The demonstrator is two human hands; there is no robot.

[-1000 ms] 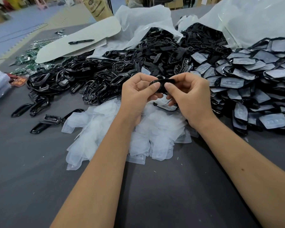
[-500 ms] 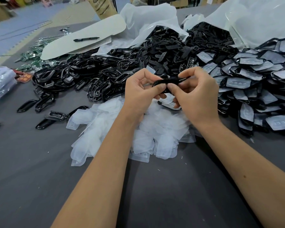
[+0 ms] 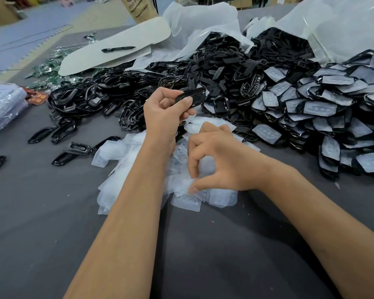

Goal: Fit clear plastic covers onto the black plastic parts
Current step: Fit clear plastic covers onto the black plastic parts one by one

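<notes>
A black pen [image 3: 118, 49] lies on a pale oval card [image 3: 108, 53] toward the far left of the grey table [image 3: 41, 212]. Green circuit boards [image 3: 50, 67] are heaped near the far-left edge, a stack of clear blister sheets [image 3: 2, 106] sits at the left edge, and crumpled white plastic bags [image 3: 203, 24] lie along the far side

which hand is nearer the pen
Left. The left hand holds a black part just below the pen; the right hand is lower, over the clear covers.

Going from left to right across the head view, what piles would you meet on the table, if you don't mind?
Bagged clear parts → bare black frames → loose clear covers → black parts with covers fitted.
</notes>
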